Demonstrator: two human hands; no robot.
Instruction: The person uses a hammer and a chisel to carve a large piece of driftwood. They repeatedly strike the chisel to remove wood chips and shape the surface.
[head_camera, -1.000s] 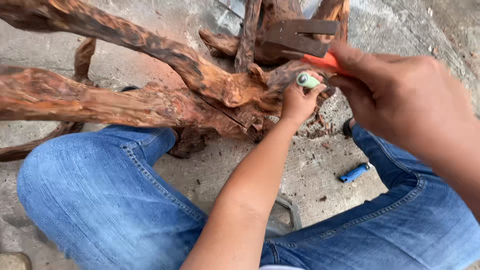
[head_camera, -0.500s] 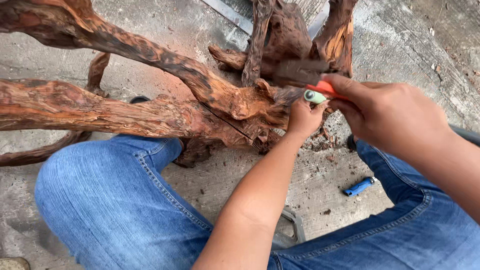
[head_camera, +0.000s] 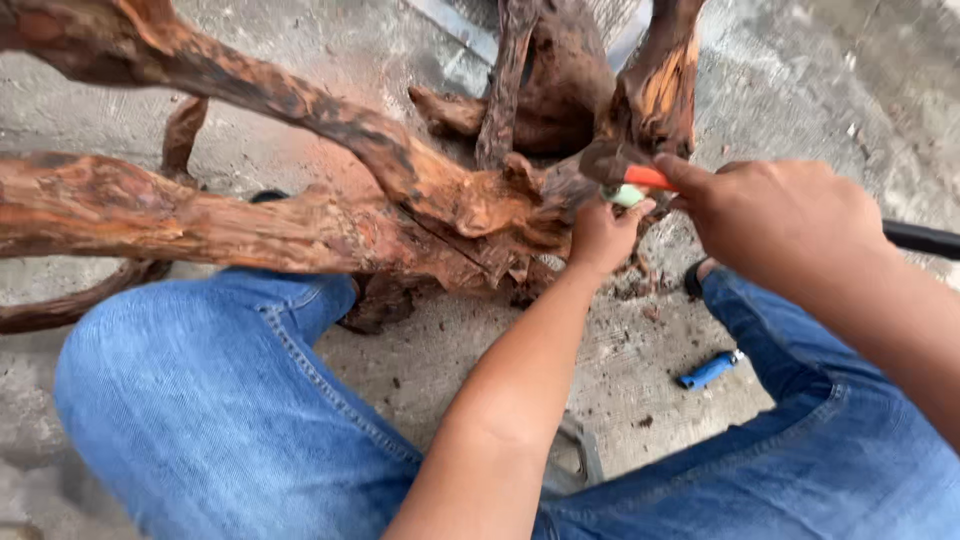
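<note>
The concrete floor (head_camera: 420, 370) is grey and rough, and it fills the whole view under me. On it lies a big piece of reddish-brown driftwood root (head_camera: 300, 215), with thick twisted branches that go to the left and up to the top of the view; one branch crosses my left knee. My legs in blue jeans (head_camera: 200, 420) are bent on both sides, the left knee low on the left and the right leg along the lower right edge. My left forearm goes from the bottom up to the middle, and my left hand (head_camera: 600, 235) is closed around a small tool with a light green handle (head_camera: 628, 196), which it presses against the root where the branches meet. My right hand (head_camera: 790, 225) is just beside it, on the right, and it is clamped on the orange handle of a hammer (head_camera: 650, 178); the dark metal head (head_camera: 605, 160) stands just above the green handle and near the wood. The two hands are very close, almost touching. I cannot tell if the metal head touches the green tool at this moment. Behind my right hand a black bar (head_camera: 920, 238) goes out to the right edge. On the floor between my legs lies a small blue lighter (head_camera: 710, 370), well apart from the hands, and small crumbs of wood (head_camera: 640, 290) lie under the root.
</note>
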